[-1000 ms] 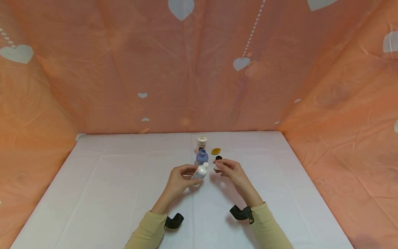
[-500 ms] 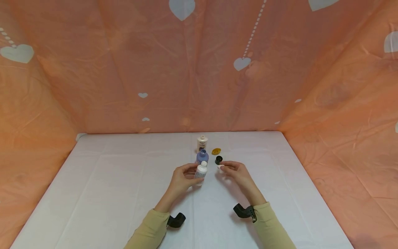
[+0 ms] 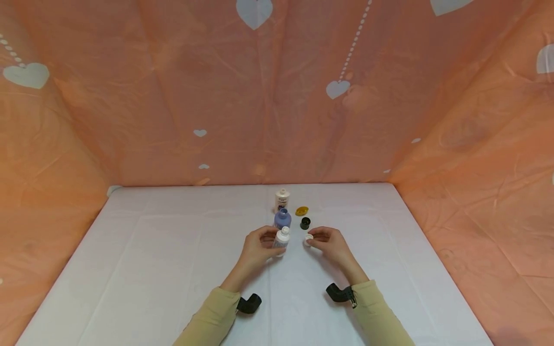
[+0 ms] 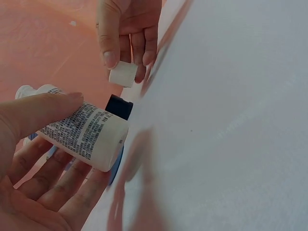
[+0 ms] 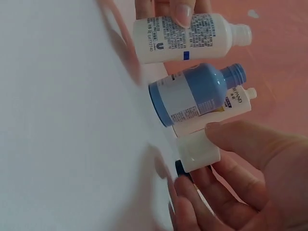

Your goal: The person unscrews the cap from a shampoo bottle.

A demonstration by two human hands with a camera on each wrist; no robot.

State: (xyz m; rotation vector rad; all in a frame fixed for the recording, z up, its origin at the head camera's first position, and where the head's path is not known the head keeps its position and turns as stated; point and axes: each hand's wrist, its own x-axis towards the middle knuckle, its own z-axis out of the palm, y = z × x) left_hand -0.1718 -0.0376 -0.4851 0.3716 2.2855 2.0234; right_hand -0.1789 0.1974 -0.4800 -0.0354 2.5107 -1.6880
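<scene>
My left hand (image 3: 255, 247) grips a small white bottle (image 4: 84, 127) with printed text, thumb on one side and fingers on the other. Its neck is uncapped and it stands nearly upright in the head view. In my right hand (image 3: 331, 244) a white cap (image 5: 198, 150) is pinched between thumb and fingers, just right of the bottle and low over the table. Directly behind the white bottle stands an uncapped blue bottle (image 5: 192, 94). A cream bottle (image 3: 282, 199), also uncapped, is farther back.
A black cap (image 3: 305, 223) lies on the white-covered table (image 3: 151, 269) beside the blue bottle. Behind it is a yellow cap (image 3: 301, 211), right of the cream bottle. An orange curtain (image 3: 173, 96) encloses the back and sides.
The white bottle has gone from tilted to nearly upright in my left hand. My right hand has moved slightly right and nearer with the white cap, uncovering the black cap.
</scene>
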